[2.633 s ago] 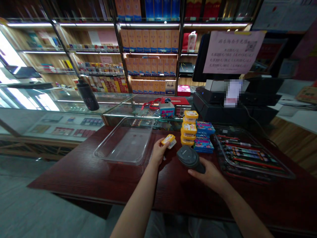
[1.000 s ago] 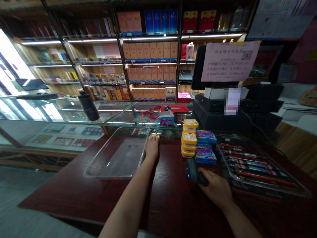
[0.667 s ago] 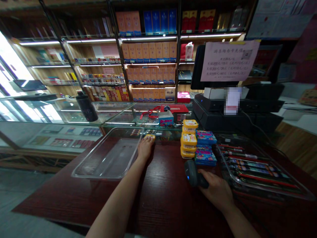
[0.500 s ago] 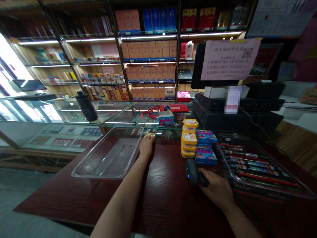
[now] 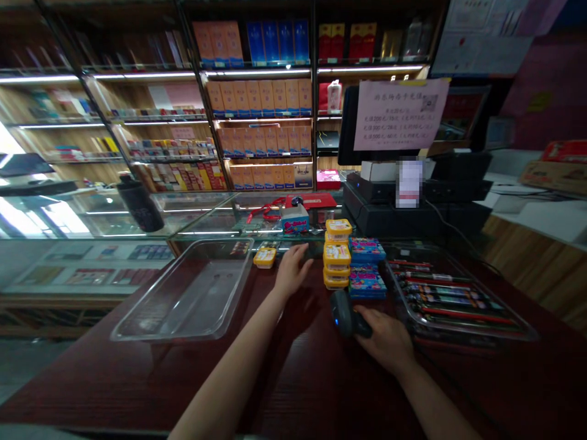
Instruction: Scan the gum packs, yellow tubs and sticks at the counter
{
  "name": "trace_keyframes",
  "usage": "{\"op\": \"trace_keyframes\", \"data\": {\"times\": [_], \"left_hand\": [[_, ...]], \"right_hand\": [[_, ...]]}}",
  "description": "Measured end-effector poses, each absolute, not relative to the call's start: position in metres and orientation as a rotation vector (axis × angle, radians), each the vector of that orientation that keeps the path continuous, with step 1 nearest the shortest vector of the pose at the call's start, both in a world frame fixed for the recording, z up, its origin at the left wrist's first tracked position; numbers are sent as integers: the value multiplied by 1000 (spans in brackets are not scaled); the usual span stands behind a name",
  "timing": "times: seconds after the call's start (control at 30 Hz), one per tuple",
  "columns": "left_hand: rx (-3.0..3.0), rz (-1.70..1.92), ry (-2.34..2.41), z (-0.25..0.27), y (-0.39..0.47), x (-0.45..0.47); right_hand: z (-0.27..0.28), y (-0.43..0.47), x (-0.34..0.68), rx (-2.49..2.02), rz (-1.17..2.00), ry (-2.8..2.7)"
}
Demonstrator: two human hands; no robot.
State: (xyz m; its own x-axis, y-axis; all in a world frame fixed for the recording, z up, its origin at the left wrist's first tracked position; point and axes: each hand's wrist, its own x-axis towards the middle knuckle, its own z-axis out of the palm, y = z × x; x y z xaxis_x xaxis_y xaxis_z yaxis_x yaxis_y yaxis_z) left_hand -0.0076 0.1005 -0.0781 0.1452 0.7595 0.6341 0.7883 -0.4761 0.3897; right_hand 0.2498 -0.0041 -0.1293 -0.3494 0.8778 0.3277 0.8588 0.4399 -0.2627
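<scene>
My left hand is open above the dark red counter, its thumb and fingers apart and nothing in it. To its left lies a small yellow tub with a pale label. On its right stand stacked yellow tubs, beside piles of blue boxes. My right hand is wrapped round the handle of a dark barcode scanner, which shows a small blue light and points left, low over the counter.
An empty-looking clear plastic tray lies at left. Another clear tray with several pencil-like sticks is at right. Behind stand a glass display case, an open blue box, a black bottle and a monitor with a paper sign.
My left hand has let go of the yellow tub and moved right, toward the stacked tubs. The right hand still holds the scanner. The camera view has turned slightly.
</scene>
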Motion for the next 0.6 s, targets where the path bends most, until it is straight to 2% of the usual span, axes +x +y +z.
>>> {"op": "trace_keyframes", "data": {"times": [0.17, 0.37, 0.6], "left_hand": [[-2707, -1339, -1377, -60, 106, 25], [-2674, -1736, -1484, -73, 115, 39], [-2626, -1826, -1533, -68, 113, 46]], "right_hand": [[-125, -6, 250, -1487, 81, -2271], [-126, -7, 252, -1449, 48, -2259], [-123, -9, 251, -1459, 48, -2255]]}}
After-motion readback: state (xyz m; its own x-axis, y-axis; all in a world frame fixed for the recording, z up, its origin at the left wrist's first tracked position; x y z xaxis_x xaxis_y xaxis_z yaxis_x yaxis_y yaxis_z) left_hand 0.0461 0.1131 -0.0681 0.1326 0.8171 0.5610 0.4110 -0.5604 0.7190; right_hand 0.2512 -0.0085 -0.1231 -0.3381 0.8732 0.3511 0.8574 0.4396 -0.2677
